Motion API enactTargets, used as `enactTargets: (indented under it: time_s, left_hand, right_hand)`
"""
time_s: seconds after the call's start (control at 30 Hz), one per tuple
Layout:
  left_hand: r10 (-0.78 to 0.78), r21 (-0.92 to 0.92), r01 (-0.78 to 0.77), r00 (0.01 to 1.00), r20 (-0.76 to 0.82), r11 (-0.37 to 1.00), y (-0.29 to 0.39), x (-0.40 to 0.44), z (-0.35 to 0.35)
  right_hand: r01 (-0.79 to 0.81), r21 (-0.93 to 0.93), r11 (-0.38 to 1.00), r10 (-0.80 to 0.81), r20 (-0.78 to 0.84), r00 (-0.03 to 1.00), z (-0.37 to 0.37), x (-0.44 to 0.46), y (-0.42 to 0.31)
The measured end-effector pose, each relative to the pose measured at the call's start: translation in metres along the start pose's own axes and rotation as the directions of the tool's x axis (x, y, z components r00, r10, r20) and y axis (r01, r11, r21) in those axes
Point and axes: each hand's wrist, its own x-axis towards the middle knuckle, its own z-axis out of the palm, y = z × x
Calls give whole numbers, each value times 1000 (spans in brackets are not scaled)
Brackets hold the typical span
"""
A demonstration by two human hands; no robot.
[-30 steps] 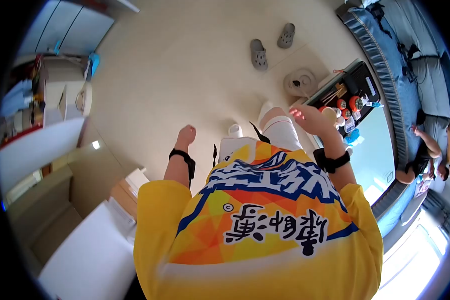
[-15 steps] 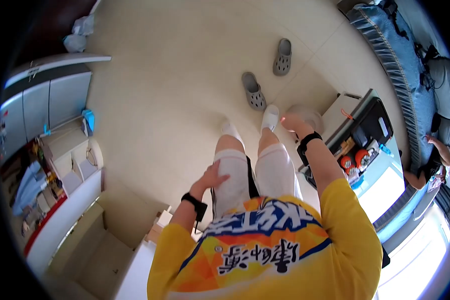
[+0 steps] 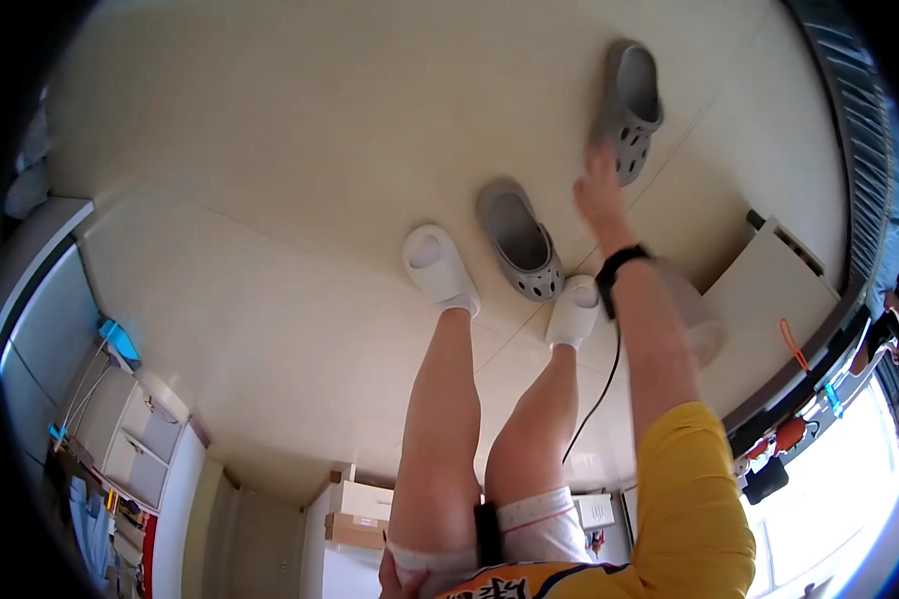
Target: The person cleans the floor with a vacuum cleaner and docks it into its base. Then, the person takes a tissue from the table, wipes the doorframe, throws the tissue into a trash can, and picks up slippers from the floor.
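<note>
My right hand (image 3: 601, 200) is stretched forward over the floor, slightly blurred, with its fingers apart at the toe end of a grey clog (image 3: 636, 95). Whether the fingertips touch the clog I cannot tell. The other grey clog (image 3: 516, 235) lies between my feet, which wear white slippers; the left slipper (image 3: 435, 262) and right slipper (image 3: 573, 311) are flat on the floor. My left hand (image 3: 398, 581) is at the bottom edge against my left thigh and the white shorts (image 3: 544, 524), its fingers mostly hidden.
A pale cabinet (image 3: 769, 304) stands to the right, with a red-orange loop (image 3: 792, 344) on it. A dark cable (image 3: 606, 384) hangs from the right wrist's black band. Shelves (image 3: 135, 439) are at the left, and a blue-covered seat lies along the right edge.
The view has tipped down, so the clogs look larger and nearer. My right hand has reached forward to a clog. My left hand has slid from the knee area to the bottom edge.
</note>
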Motion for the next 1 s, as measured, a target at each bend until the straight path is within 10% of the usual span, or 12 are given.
enactTargets:
  time_s: [0.07, 0.23, 0.4, 0.5, 0.63, 0.8, 1.0]
  left_hand:
    - [-51, -11, 51, 999, -17, 999, 11, 6, -6]
    - [-68, -47, 68, 998, -4, 997, 26, 1, -9]
    - [81, -130, -91, 993, -85, 987, 38, -7, -5]
    - [231, 236, -218, 972, -28, 947, 17, -25, 4]
    - [179, 418, -211, 977, 115, 884, 3, -32, 10]
    - [-217, -141, 237, 965, 145, 961, 47, -8, 1]
    - [187, 37, -201, 953, 239, 979, 60, 6, -32]
  right_hand:
    - [-58, 84, 995, 79, -271, 959, -42, 53, 4]
    - [-430, -94, 898, 434, 341, 834, -83, 94, 7]
    - [-59, -209, 976, 168, 550, 818, -43, 4, -21]
    - [-222, -110, 969, 242, 615, 751, -31, -48, -57]
    - [-326, -135, 936, 347, 512, 786, -27, -61, -106]
    - [-435, -30, 900, 392, 493, 777, -21, -63, -99]
    - [-420, -158, 894, 447, 389, 806, -145, -92, -51]
